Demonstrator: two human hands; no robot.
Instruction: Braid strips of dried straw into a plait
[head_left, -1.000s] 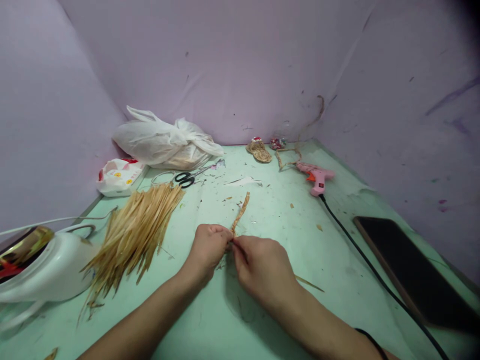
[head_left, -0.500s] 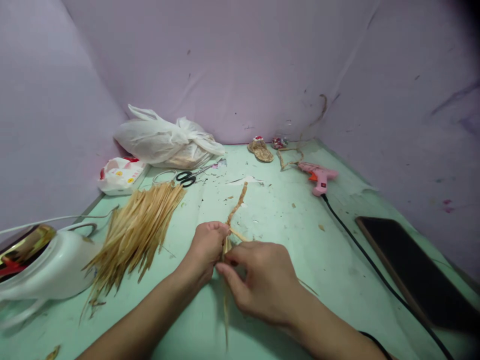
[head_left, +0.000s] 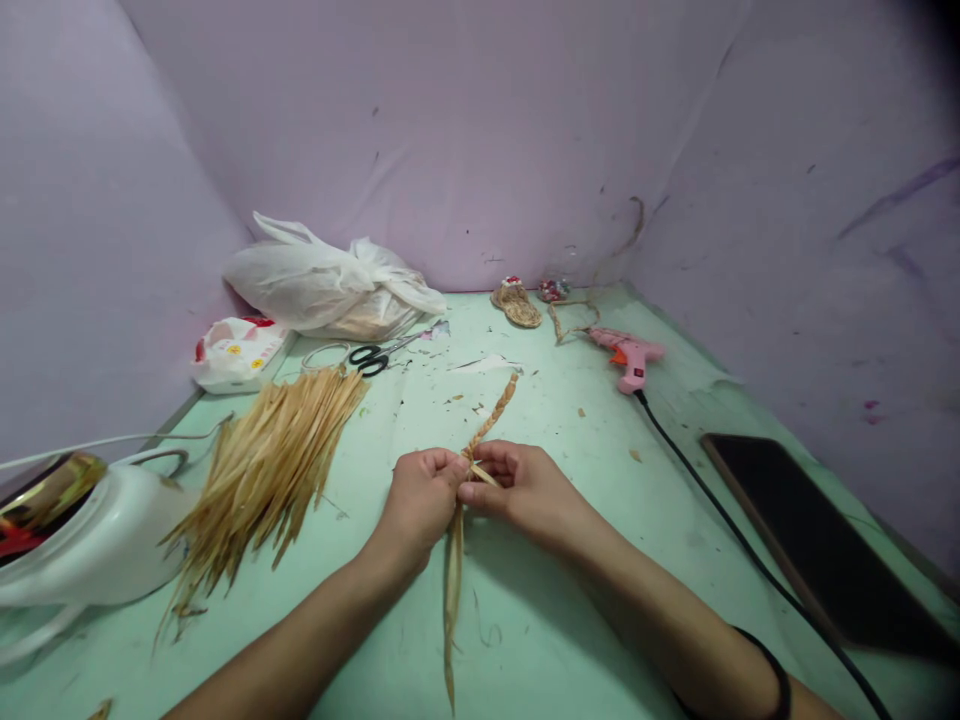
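A short braid of tan dried strips (head_left: 495, 412) rises from between my hands and points away from me, leaning right. My left hand (head_left: 426, 500) pinches its lower end between thumb and fingers. Close against it on the right, my right hand (head_left: 517, 487) is closed on a pale strip at the same spot. A long loose strip (head_left: 452, 610) hangs from the braid toward the near edge. To the left lies a bundle of dried strips (head_left: 281, 465), touched by neither hand.
Black-handled scissors (head_left: 373, 358), a white plastic bag (head_left: 330, 285) and a tissue pack (head_left: 241, 355) lie back left. A white container (head_left: 112, 530) is at left. On the right are a pink glue gun (head_left: 630, 355), its black cable and a dark phone (head_left: 817, 530). A small woven slipper (head_left: 516, 305) sits behind.
My right hand has moved up and inward, from the hanging strips to the braid's lower end. The braid's tip has swung right, and the loose strip hangs in fuller view.
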